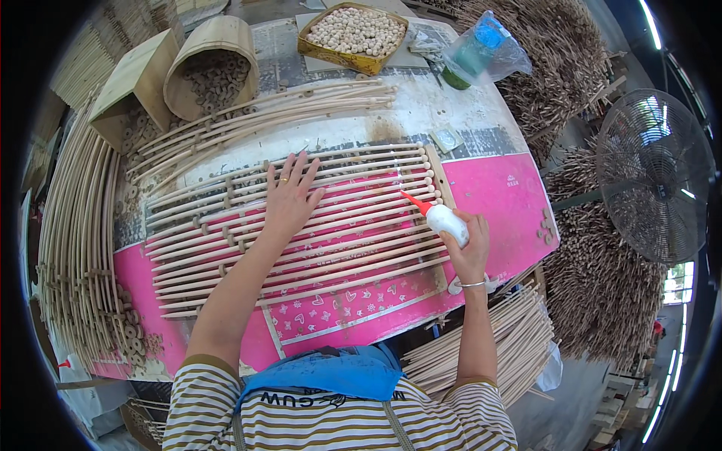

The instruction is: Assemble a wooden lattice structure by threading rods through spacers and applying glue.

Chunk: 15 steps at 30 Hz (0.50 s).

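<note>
Several thin wooden rods (pixel 331 223) lie side by side across the table, with small round balls (pixel 429 173) at their right ends and brown rings threaded along them. My left hand (pixel 291 197) rests on the upper rods with its fingers spread. In my right hand (pixel 470 244) is a white glue bottle (pixel 447 224), tilted so that its red nozzle (pixel 414 201) points up and left over the rods, near the ball ends. A wooden strip (pixel 434 167) runs next to those ends.
A yellow basket of wooden balls (pixel 307 46) stands at the back. Wooden containers (pixel 218 34) with brown rings lie back left. Rod bundles (pixel 71 225) line the left edge; more rods (pixel 481 338) lie below right. A fan (pixel 654 177) stands right of the pink-covered table (pixel 496 203).
</note>
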Available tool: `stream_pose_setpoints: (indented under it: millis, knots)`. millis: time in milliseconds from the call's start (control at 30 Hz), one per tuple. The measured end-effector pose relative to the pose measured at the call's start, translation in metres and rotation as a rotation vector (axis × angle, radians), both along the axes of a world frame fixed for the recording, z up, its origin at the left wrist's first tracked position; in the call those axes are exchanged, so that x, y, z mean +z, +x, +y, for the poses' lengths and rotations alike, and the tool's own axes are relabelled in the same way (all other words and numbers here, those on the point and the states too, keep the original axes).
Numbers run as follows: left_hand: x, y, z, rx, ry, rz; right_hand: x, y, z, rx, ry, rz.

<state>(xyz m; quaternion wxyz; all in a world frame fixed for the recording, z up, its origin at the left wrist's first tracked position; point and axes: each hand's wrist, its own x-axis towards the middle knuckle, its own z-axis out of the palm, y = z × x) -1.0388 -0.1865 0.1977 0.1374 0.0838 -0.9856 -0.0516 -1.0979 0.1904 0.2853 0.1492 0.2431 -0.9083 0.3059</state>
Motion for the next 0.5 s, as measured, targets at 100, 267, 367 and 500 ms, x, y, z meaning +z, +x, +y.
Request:
stream_pose_setpoints:
  millis: [100,267,367,500]
  knots:
    - [0.001,0.000,0.000,0.002,-0.004,-0.013,0.001,0.003,0.000,0.011,-0.014,-0.018]
    - [0.002,0.000,0.000,0.001,-0.018,-0.005,0.004,0.008,0.003,0.008,-0.081,-0.010]
    - [0.002,0.000,0.001,-0.005,-0.006,-0.013,0.005,0.012,0.006,-0.002,-0.062,0.007]
    - [0.001,0.000,0.001,0.001,-0.014,-0.007,0.004,0.015,0.007,0.002,-0.017,0.006]
